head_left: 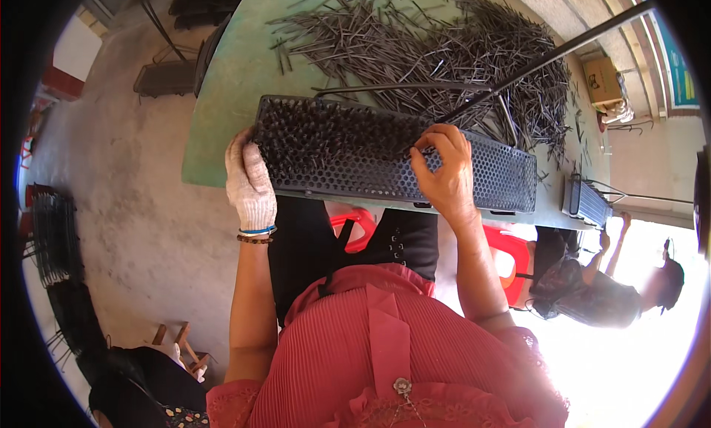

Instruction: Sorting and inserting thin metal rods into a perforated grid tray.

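A long black perforated plate [474, 177] lies along the near edge of the green table, with a thin rod frame behind it. Short black sticks [326, 135] stand packed in the holes of its left half. In a white knit glove, my left hand [248, 177] is closed on the plate's left end. My bare right hand [446, 168] hovers over the plate's middle, where the filled holes meet the bare ones. Its thumb and fingertips are pinched together; what they hold, if anything, cannot be made out.
Loose black sticks [415, 50] lie heaped across the green table [222, 117]. A long dark rod [585, 41] slants above the heap. At the right, a person [592, 287] works at another plate [585, 200]. Red stools [511, 269] stand under the table, and dark racks [55, 235] line the left floor.
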{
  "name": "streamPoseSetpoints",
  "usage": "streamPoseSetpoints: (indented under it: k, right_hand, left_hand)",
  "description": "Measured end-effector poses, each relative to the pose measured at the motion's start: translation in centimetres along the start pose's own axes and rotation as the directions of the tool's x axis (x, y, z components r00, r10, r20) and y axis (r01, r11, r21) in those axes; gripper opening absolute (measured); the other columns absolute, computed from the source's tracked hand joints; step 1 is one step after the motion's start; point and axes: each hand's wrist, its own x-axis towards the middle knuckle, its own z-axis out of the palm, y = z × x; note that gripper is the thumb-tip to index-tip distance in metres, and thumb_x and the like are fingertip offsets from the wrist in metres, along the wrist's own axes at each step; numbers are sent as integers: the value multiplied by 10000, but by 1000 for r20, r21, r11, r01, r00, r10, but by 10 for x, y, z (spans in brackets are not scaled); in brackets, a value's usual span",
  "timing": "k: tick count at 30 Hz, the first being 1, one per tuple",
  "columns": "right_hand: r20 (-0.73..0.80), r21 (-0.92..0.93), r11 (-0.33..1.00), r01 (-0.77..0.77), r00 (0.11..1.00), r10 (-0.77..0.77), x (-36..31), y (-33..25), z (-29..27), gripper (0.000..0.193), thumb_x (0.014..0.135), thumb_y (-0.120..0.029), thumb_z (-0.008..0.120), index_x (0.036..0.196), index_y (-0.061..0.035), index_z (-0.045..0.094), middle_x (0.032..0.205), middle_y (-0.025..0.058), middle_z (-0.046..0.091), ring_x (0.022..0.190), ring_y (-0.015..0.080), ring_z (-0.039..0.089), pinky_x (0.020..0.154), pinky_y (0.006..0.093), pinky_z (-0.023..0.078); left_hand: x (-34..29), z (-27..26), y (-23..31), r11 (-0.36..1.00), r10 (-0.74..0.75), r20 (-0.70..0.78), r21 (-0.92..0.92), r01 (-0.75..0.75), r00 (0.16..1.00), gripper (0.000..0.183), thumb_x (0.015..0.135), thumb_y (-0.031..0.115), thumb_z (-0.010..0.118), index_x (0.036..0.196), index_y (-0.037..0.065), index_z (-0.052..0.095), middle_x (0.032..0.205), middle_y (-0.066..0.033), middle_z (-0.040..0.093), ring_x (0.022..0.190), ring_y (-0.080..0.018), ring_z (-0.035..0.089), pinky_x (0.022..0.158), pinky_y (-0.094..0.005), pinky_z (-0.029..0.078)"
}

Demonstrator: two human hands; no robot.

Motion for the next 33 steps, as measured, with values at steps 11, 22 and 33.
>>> streamPoseSetpoints:
  k: [11,22,33]
  right_hand:
    - [-8,102,995,8,1000,-7,-8,1,-12,99,767,-57,707,842,-58,643,845,59,665,819,261,620,849,383,412]
    - [-105,227,958,-175,973,203,-43,31,-24,126,800,-34,716,922,-40,684,904,89,674,821,288,632,734,368,492]
    - [-217,582,626,-519,643,735,-118,100,-44,101,867,-20,690,967,-2,691,829,27,654,684,67,560,638,221,451]
  left_hand:
    - [3,-2,-5,995,-30,8,-90,30,1000,352,1023,268,501,1226,-3,598,1197,-79,615,1090,-167,559,1012,-295,410]
    - [7,-11,5,986,-122,136,-95,136,983,414,1035,293,460,1281,-27,550,1229,-97,598,1154,-174,513,1072,-309,347]
    - [101,-19,51,962,-44,451,261,-85,892,475,974,322,589,1279,-40,545,1216,-120,622,1091,-192,587,967,-301,450]
